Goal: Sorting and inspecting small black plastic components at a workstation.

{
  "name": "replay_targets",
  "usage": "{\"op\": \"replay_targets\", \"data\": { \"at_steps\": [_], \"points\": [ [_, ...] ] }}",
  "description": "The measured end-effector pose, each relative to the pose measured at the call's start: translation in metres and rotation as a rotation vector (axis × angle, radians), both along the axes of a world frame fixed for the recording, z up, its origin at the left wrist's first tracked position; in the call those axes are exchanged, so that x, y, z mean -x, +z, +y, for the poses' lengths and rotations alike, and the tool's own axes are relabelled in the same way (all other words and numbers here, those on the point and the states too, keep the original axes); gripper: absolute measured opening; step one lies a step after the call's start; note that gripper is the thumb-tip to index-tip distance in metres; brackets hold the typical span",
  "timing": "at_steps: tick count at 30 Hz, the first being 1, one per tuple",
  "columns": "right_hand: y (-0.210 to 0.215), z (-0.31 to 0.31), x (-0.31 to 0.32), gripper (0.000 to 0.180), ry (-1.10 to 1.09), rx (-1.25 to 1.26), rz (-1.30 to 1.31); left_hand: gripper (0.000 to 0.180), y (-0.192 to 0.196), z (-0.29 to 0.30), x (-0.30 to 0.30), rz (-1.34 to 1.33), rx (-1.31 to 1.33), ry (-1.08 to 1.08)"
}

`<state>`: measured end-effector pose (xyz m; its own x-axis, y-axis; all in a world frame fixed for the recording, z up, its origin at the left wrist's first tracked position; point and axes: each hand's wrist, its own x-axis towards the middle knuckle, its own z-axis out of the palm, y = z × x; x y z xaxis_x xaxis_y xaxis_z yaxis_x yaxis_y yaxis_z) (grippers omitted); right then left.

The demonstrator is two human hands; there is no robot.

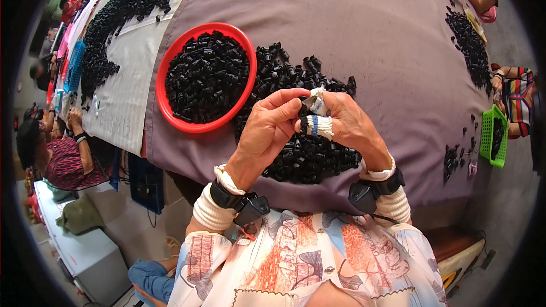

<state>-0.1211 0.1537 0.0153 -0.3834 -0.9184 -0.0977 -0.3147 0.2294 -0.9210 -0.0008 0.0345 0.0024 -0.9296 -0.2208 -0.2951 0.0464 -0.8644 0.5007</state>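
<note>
My left hand (263, 133) is closed, thumb and forefinger pinching a small black plastic part (303, 109) in front of me. My right hand (351, 128) meets it there, also closed, with white and blue knitted wraps (317, 125) on its fingers. A small greyish piece (310, 100) shows between the fingertips; the fingers hide most of it, so its kind is unclear. Beneath and behind both hands spreads a pile of small black plastic parts (307, 159). To the left of my hands stands a round red basin (248, 51) filled with the same parts.
A mauve cloth (392, 40) covers the table. More black parts lie on a pale cloth (133, 79) at far left, beside a blue basket (74, 68). At the right edge are a green basket (488, 136) and another heap (469, 45). Other people sit around the table.
</note>
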Motion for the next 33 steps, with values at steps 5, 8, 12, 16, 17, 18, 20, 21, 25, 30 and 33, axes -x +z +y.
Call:
{"op": "replay_targets", "data": {
  "at_steps": [5, 8, 12, 16, 17, 18, 20, 21, 25, 30, 33],
  "points": [
    [-0.003, 0.001, -0.002, 0.036, 0.023, 0.048, -0.033, 0.018, 0.001, 0.001, 0.000, -0.025, 0.033, 0.012],
    [0.000, 0.001, -0.003, 0.034, 0.026, 0.055, -0.068, 0.018, 0.002, 0.001, -0.001, -0.016, 0.027, 0.009],
    [-0.003, 0.002, -0.004, 0.034, 0.012, 0.063, -0.150, 0.017, 0.004, 0.000, 0.000, -0.018, 0.034, 0.011],
    [-0.003, 0.003, -0.002, 0.034, 0.034, 0.055, -0.143, 0.016, 0.003, 0.001, -0.001, -0.037, 0.059, 0.014],
    [-0.003, 0.003, -0.003, 0.034, 0.035, 0.055, -0.144, 0.016, 0.003, 0.001, -0.001, -0.038, 0.059, 0.015],
    [-0.003, 0.004, -0.003, 0.034, 0.032, 0.059, -0.156, 0.016, 0.004, 0.002, -0.001, -0.045, 0.067, 0.009],
    [-0.004, 0.004, -0.004, 0.034, 0.031, 0.062, -0.168, 0.016, 0.004, 0.002, -0.001, -0.052, 0.075, 0.002],
    [-0.005, 0.004, -0.005, 0.035, 0.022, 0.064, -0.161, 0.016, 0.003, 0.001, -0.002, -0.054, 0.085, 0.003],
    [-0.011, 0.003, -0.005, 0.037, 0.020, 0.084, -0.139, 0.015, 0.003, 0.003, -0.002, -0.060, 0.136, 0.022],
    [-0.012, 0.002, -0.001, 0.037, 0.051, 0.039, -0.124, 0.015, 0.002, 0.003, -0.002, -0.067, 0.138, 0.021],
    [-0.010, 0.003, -0.001, 0.035, 0.066, 0.020, -0.139, 0.016, 0.001, 0.002, -0.002, -0.067, 0.112, 0.010]
  ]
}}
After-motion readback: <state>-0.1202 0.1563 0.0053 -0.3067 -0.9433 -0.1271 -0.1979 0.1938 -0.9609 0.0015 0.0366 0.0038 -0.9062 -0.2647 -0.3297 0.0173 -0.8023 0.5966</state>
